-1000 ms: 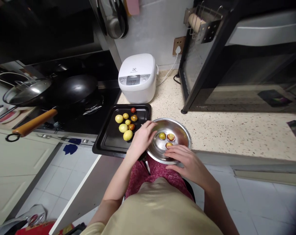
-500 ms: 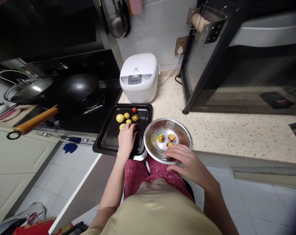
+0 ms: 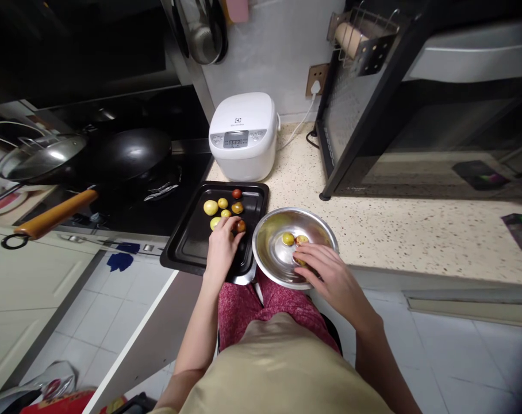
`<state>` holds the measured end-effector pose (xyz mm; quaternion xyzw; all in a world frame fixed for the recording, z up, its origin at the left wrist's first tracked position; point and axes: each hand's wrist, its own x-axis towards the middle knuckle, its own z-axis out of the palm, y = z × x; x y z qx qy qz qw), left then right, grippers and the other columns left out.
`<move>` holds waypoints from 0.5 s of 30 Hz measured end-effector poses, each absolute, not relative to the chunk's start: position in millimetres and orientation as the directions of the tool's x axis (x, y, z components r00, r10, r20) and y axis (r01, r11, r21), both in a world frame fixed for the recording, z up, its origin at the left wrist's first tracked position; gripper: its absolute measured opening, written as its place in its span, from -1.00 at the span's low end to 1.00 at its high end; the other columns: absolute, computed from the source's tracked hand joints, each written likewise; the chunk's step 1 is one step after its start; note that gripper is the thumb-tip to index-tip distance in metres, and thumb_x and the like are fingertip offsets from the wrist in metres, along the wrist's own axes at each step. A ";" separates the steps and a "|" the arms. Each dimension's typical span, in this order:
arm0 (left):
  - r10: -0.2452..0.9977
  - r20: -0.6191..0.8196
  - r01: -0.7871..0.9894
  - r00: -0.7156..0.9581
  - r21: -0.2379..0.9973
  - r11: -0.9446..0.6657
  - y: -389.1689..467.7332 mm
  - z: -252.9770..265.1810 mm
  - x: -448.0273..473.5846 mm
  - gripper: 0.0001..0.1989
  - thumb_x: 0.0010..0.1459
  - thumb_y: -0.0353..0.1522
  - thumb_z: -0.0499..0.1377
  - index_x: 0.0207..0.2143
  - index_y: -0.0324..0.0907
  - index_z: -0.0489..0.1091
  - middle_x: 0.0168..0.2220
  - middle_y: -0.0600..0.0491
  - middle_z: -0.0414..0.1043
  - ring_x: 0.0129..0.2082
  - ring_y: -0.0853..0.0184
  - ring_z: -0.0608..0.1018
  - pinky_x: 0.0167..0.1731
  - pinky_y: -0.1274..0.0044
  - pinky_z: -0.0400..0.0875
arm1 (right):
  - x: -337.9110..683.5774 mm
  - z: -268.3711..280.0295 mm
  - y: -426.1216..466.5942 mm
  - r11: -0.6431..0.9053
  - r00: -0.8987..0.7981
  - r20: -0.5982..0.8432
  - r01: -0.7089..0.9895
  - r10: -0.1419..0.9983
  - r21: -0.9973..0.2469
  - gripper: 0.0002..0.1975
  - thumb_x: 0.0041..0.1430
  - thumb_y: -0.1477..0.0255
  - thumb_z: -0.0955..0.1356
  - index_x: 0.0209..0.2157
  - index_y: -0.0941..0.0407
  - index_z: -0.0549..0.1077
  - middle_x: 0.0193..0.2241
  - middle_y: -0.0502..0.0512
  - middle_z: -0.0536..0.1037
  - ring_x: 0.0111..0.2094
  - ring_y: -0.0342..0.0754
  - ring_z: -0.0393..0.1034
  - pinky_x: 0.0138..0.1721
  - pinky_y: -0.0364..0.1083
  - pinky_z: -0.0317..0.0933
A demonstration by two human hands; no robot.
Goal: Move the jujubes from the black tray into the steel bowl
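My left hand [image 3: 221, 246] reaches over the black baking tray [image 3: 187, 253], its thumb and fingers closed about a reddish-brown round fruit [image 3: 241, 226], possibly a jujube. Around it in the tray lie several small fruits: a large yellow one [image 3: 210, 207], a dark red one [image 3: 237, 194] and a brownish one [image 3: 237, 207] among them. In the steel bowl [image 3: 269, 261] on the right, my right hand [image 3: 330, 276] has its fingertips on a yellow-brown fruit [image 3: 299, 260], partly hidden by the fingers. Farther in sit a yellow-green fruit [image 3: 288, 238] and a mottled one [image 3: 301, 239].
Behind the tray stands a white rice cooker [image 3: 244, 138], plugged into the wall socket [image 3: 317, 79]. A black wok [image 3: 131, 152] with a wooden handle [image 3: 62, 214] is on the stove at left. A large dark oven [image 3: 416, 132] fills the right side of the counter [image 3: 399, 236].
My right hand has moved slightly farther into the bowl, onto a fruit there, and the fruits in the bowl have shifted. In the tray, the reddish-brown fruit shows more beside my left fingers.
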<state>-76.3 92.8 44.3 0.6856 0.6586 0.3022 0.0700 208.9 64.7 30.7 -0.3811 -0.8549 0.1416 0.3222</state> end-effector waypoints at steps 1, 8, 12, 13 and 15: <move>0.935 0.353 0.828 -0.041 0.536 -0.166 90.8 47.0 -75.3 -0.71 0.22 -0.49 0.32 -0.01 -0.14 0.45 -0.08 -0.02 0.49 -0.17 0.24 0.58 -0.08 0.40 0.53 | 207.7 31.0 65.9 0.673 -0.503 0.448 0.570 0.739 -0.471 -0.75 0.45 0.35 0.32 0.03 0.10 0.55 0.05 0.17 0.64 0.13 0.10 0.51 0.17 0.20 0.40; 0.932 0.299 0.690 0.205 0.631 -0.354 78.0 61.1 -40.8 -0.70 0.31 -0.46 0.26 0.08 -0.16 0.43 -0.04 -0.04 0.47 -0.06 0.24 0.58 -0.01 0.43 0.53 | 194.3 30.4 72.2 0.694 -0.541 0.438 0.605 0.718 -0.390 -0.68 0.47 0.50 0.22 0.06 0.13 0.56 0.15 0.14 0.59 0.26 0.06 0.41 0.25 0.20 0.35; 0.937 0.141 0.802 0.318 0.487 -0.345 78.8 64.4 -18.2 -0.73 0.33 -0.48 0.22 0.06 -0.17 0.42 -0.01 -0.04 0.48 -0.05 0.20 0.60 -0.01 0.40 0.52 | 190.6 28.5 74.7 0.678 -0.564 0.380 0.644 0.733 -0.354 -0.64 0.48 0.50 0.19 0.11 0.14 0.54 0.18 0.14 0.56 0.28 0.07 0.39 0.29 0.23 0.30; 0.937 0.099 0.832 0.335 0.436 -0.343 79.9 65.3 -14.2 -0.74 0.33 -0.47 0.22 0.06 -0.17 0.42 -0.01 -0.04 0.48 -0.06 0.20 0.60 -0.02 0.40 0.52 | 190.4 28.0 75.2 0.674 -0.567 0.367 0.652 0.737 -0.346 -0.64 0.49 0.50 0.18 0.11 0.14 0.53 0.19 0.14 0.56 0.28 0.07 0.38 0.30 0.24 0.29; 0.934 0.028 0.875 0.355 0.343 -0.343 82.5 67.0 -8.3 -0.76 0.35 -0.45 0.21 0.05 -0.18 0.41 -0.03 -0.03 0.49 -0.08 0.19 0.61 -0.05 0.41 0.52 | 190.3 26.8 75.7 0.667 -0.573 0.344 0.665 0.744 -0.337 -0.63 0.49 0.51 0.18 0.11 0.16 0.53 0.20 0.15 0.55 0.29 0.08 0.37 0.31 0.23 0.28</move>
